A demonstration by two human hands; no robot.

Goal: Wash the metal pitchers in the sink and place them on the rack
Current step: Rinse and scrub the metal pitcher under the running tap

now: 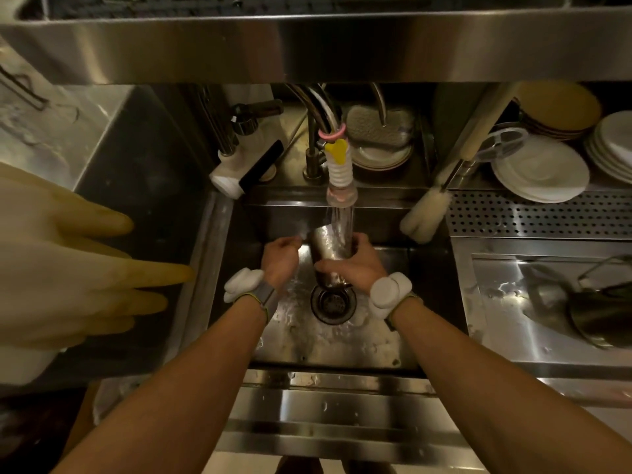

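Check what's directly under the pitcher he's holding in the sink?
The round drain sits just below the pitcher, on the wet sink floor. The pitcher's base and the right hand cover the drain's far edge.

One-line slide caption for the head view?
Right hand holds shiny metal pitcher under running faucet; left hand beside it.

A café or restaurant dish area. A deep stainless-steel sink (431,302) sits under a steel overhead shelf (307,46). Stacked white saucers (540,172) and a perforated steel drain rack (533,217) stand alongside.
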